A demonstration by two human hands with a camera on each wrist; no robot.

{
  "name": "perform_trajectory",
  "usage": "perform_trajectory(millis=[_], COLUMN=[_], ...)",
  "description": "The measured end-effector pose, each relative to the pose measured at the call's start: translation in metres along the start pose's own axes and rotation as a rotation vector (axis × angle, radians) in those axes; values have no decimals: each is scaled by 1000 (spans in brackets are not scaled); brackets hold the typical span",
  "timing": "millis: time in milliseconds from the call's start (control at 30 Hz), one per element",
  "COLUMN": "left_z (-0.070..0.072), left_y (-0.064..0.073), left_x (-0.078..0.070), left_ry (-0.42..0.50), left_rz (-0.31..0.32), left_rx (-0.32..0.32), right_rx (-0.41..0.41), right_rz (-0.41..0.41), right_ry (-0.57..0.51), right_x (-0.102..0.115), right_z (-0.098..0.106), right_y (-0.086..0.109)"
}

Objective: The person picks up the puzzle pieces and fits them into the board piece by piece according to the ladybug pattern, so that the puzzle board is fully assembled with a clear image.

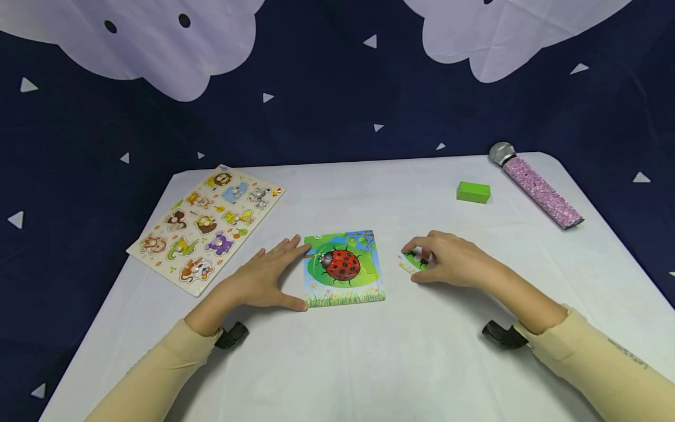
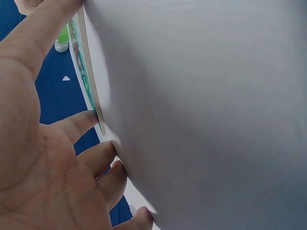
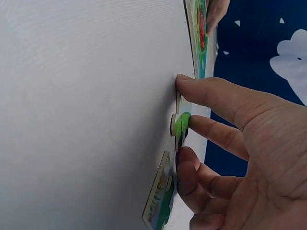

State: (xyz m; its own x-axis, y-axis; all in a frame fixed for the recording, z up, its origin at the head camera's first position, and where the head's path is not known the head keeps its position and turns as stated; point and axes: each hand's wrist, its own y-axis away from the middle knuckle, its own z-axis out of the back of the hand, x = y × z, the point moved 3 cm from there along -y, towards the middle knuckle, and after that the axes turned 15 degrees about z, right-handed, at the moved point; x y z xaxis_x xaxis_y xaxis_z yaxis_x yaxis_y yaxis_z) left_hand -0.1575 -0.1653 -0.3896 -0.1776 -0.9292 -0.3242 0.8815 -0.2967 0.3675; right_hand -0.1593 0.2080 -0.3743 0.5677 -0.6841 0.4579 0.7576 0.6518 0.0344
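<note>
A square ladybug puzzle [image 1: 343,265] lies flat in the middle of the table, with grass along its near edge. My left hand [image 1: 263,275] is spread at its left side, thumb at the near corner and index finger at the far part of that edge; the left wrist view shows these fingertips along the thin edge. To the right, my right hand [image 1: 456,261] pinches a small puzzle piece [image 3: 181,127] with green on it, low over the cloth. Another loose piece [image 3: 160,191] with flowers shows below the fingers in the right wrist view.
An animal knob puzzle board [image 1: 203,228] lies slanted at the back left. Toward the back right are a green block [image 1: 473,192] and a microphone [image 1: 538,186] with a pink glittery handle. A dark patterned curtain [image 1: 327,129] hangs behind the white-covered table [image 1: 348,363].
</note>
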Motion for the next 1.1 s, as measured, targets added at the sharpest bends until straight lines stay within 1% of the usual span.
perform_trajectory(millis=[367,633,867,1100], left_z=[0,0,1,0], left_y=[1,1,2,1], left_x=[-1,0,-1,-1], left_ry=[9,4,3,3], left_rz=[-6,-5,-5,-3], left_rx=[-3,-4,-1,1], right_rx=[15,4,-1,-24], right_rz=[11,38,52,67], right_ry=[-45,-63,-54,-45], right_x=[-1,-2,-1,1], right_z=[-1,-3,-2,0], right_y=[-3,-3,-4,-6])
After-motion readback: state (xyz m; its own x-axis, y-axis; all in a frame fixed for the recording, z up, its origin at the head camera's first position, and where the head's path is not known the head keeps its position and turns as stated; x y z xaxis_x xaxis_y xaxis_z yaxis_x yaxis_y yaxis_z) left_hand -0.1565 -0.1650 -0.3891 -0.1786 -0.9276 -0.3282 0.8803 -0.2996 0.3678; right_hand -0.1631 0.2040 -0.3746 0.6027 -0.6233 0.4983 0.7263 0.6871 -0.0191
